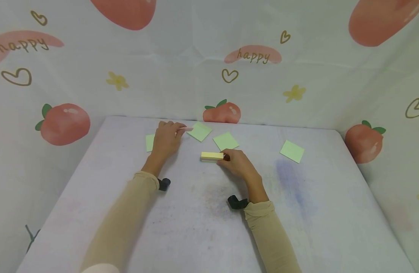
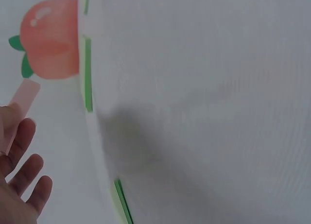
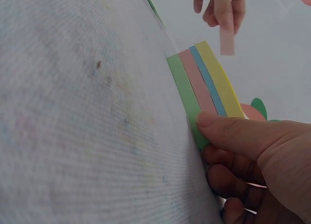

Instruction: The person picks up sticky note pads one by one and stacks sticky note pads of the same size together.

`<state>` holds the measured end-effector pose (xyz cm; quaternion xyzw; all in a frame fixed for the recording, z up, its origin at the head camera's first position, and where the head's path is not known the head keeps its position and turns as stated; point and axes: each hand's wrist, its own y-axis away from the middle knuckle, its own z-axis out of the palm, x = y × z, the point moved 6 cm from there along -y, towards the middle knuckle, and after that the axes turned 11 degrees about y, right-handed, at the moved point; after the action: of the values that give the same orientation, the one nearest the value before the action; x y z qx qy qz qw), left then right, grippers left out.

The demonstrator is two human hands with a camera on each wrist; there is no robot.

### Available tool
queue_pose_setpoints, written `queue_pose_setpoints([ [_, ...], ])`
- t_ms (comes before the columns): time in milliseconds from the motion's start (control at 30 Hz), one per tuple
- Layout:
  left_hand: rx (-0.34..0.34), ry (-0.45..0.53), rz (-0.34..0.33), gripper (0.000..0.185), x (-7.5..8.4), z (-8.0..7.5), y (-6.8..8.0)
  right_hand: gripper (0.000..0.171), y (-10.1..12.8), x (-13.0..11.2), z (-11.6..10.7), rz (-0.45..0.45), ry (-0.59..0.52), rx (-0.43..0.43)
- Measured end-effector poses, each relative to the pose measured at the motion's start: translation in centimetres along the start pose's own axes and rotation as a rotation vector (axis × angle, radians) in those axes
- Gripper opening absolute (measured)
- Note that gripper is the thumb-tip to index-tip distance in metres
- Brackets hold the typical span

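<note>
My left hand (image 1: 166,139) pinches a thin pink sticky-note pad (image 1: 186,129) between thumb and fingers, raised over the far left of the table. In the left wrist view the pink pad stands clear of the surface. My right hand (image 1: 239,163) holds a stack of sticky-note pads (image 1: 212,156) by its right end, near the middle of the table. Green, pink, blue and yellow layers show along the stack's side in the right wrist view, thumb pressed on the green and pink ones. Several green sticky-note pads lie beyond the hands, one green pad (image 1: 149,143) partly behind my left hand.
Two green pads, a left one (image 1: 200,131) and a right one (image 1: 225,141), lie near the back edge. Another green pad (image 1: 292,151) lies farther right. The white table (image 1: 195,235) has a blue smudge at right and meets a fruit-patterned cloth (image 1: 182,87) behind.
</note>
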<state>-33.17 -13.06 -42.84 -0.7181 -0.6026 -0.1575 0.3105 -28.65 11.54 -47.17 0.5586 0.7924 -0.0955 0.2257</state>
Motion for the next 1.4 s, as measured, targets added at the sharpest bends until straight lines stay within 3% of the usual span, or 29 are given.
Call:
queue_pose_setpoints([
  [300,0.032,0.269,0.038,0.030,2.1,1.2,1.5,0.021,-0.1,0.1,0.0,0.006,0.005,0.000],
  [567,-0.007,0.401,0.010,0.031,2.9,2.8,2.0,0.021,-0.2,0.1,0.0,0.001,0.013,0.001],
  [733,-0.017,0.446,0.008,0.032,3.4,3.1,2.3,0.019,-0.2,0.1,0.0,-0.021,0.016,0.013],
  [1167,-0.045,0.535,-0.089,0.035,3.2,3.4,2.7,0.017,-0.2,0.3,0.1,-0.029,0.009,0.027],
  [1400,-0.086,0.588,-0.066,0.032,3.3,3.8,3.0,0.017,-0.4,0.2,0.1,-0.039,0.015,0.033],
])
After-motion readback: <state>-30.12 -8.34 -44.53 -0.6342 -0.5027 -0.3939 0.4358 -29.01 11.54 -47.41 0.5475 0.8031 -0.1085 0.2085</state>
